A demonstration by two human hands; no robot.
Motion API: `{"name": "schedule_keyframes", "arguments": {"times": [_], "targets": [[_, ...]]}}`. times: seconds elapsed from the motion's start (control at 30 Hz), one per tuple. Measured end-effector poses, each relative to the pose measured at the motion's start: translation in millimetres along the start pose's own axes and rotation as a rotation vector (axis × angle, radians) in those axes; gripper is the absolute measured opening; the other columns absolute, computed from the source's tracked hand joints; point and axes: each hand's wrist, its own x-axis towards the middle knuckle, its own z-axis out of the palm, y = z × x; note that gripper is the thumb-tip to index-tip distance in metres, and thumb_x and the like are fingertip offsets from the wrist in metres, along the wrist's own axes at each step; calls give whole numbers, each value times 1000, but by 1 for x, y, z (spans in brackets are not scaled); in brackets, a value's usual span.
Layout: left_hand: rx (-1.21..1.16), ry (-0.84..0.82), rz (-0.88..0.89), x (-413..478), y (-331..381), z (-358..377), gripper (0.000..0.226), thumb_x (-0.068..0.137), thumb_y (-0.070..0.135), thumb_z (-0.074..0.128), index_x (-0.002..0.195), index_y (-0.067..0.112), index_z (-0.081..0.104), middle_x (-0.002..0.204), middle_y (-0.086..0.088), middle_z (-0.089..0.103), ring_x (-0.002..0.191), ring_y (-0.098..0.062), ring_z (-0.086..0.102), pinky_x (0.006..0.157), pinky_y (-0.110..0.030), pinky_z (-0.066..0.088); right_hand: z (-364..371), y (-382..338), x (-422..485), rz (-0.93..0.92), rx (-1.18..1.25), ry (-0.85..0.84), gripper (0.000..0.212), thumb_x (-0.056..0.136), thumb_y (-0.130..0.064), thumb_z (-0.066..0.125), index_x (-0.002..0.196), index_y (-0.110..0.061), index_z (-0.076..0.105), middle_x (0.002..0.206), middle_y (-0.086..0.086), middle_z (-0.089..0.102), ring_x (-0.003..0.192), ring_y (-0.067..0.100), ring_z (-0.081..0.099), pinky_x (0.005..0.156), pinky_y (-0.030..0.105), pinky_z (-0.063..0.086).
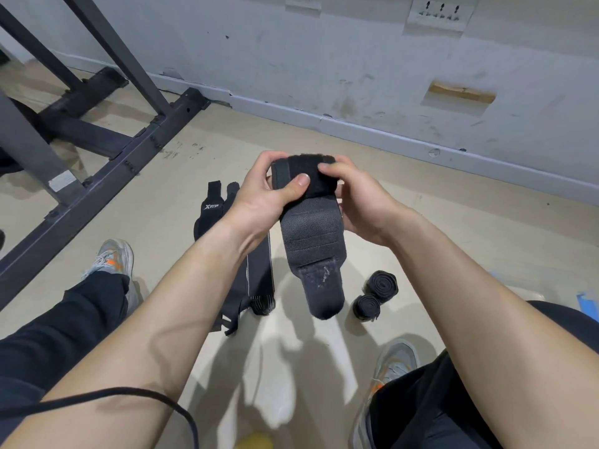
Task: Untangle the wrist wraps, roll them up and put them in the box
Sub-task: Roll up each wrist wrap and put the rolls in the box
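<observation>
Now, at frame centre, left hand [256,192] & right hand [359,199] both curl round the rolled top of the black elastic fabric wrist wrap [311,234], its loose tail hanging straight down between them.

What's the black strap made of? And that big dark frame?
Strap: looks like stretchy woven fabric, matte, with ribbed bands; its fuzzy tip with lint suggests hook-and-loop. Frame: probably painted metal, with square bars, bolts and a dull sheen.
</observation>
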Motion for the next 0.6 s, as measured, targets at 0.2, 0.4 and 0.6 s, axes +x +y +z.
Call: {"name": "schedule_keyframes", "arguments": {"times": [0.2, 0.4, 0.6], "targets": [[118, -18, 71, -4, -5, -1, 50, 79, 13, 80, 122, 20, 55, 102, -9, 69, 96, -16, 67, 90, -38, 59, 9, 3, 2, -118, -76, 97, 29, 103, -37, 58, 114, -10, 56, 108, 9, 69, 99, 23, 69, 99, 52, 53], [-56, -45, -209, -4, -5, 8, 60, 93, 56, 64, 133, 11, 63, 121, -11, 75, 113, -28, 72, 104, -50, 54, 5, 4, 1, -219, -95, 71, 13, 104, -16, 57, 115, -12, 51, 88, 3, 66, 77, 12, 68, 76, 35, 58], [-89, 24, -162, -1, -2, 2, 43, 101, 30, 63, 132, -1, 61, 119, -20, 73, 104, -31, 73, 91, -41, 61, 5, 3, -2, -217, -160, 47, 24, 99, -10, 64, 113, -27, 53, 84, 1, 62, 70, 11, 62, 64, 29, 54]]}}
